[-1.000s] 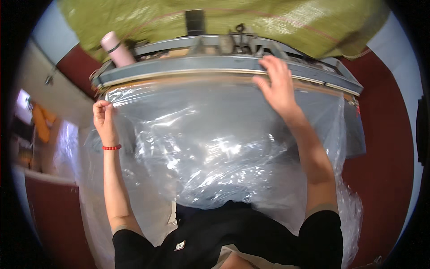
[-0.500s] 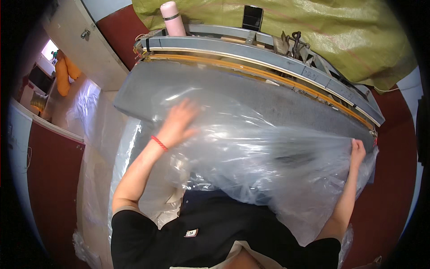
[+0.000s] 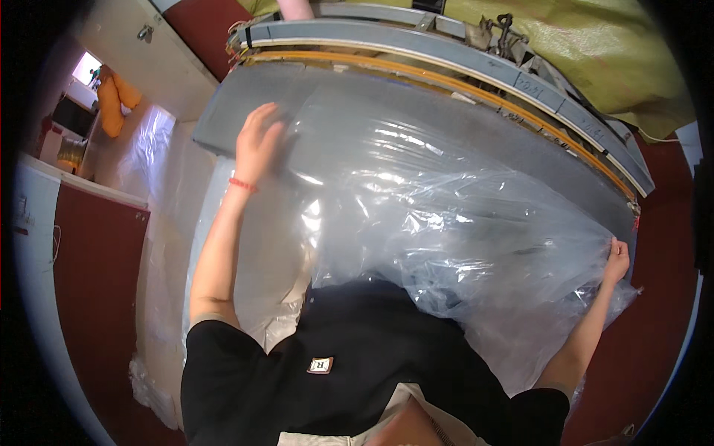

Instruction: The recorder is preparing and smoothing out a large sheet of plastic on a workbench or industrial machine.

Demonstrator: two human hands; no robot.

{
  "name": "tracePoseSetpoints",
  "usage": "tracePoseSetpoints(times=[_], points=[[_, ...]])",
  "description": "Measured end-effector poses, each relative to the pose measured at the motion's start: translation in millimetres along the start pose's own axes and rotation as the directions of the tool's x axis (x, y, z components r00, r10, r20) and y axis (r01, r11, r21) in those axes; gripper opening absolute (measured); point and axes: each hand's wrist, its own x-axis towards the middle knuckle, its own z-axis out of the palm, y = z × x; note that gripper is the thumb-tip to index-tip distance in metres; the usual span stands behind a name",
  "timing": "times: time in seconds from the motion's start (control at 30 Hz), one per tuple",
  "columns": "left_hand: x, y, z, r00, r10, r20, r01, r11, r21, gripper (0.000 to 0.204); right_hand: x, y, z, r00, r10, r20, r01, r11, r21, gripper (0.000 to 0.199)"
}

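A large sheet of clear plastic film (image 3: 446, 201) lies wrinkled over the grey padded work surface (image 3: 216, 123) in front of me. My right hand (image 3: 616, 260) pinches the film near its right end, and creases fan out from the fingers. Over the left part of the surface is my left hand (image 3: 256, 145), a red cord round its wrist. Its thumb stands apart from the fingers, which are slightly blurred, and nothing shows in them. The film's left edge is just right of that hand; whether the hand touches the surface I cannot tell.
A long metal frame (image 3: 357, 35) with an orange strip (image 3: 372, 63) runs along the far side. Metal clamps (image 3: 506, 37) sit on it, before a yellow-green woven sheet (image 3: 595, 59). At the left are a door (image 3: 160, 59) and more plastic on the floor (image 3: 152, 141).
My left hand has moved left and away from me, off the film. My right hand has shifted a little right with the film pinched. The whole view has tilted slightly downward.
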Motion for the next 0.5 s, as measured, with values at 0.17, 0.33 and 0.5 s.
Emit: tracePoseSetpoints(times=[0.17,0.33,0.5], points=[[-81.1,27.9,-19.3,0.941,0.24,0.237,-0.264,0.962,0.075,0.037,4.0,1.6,0.8,0.998,0.013,0.059,-0.014,1.0,0.021,0.03],[-133.4,41.9,-9.7,0.898,0.255,0.358,-0.308,0.946,0.101,0.047,7.3,9.7,5.4,0.999,-0.014,0.052,0.01,0.998,0.067,0.034],[-145.0,33.4,0.5,0.979,0.063,0.194,-0.078,0.995,0.067,0.045,6.3,13.1,8.2,0.999,-0.002,0.052,0.001,1.0,0.015,0.036]])
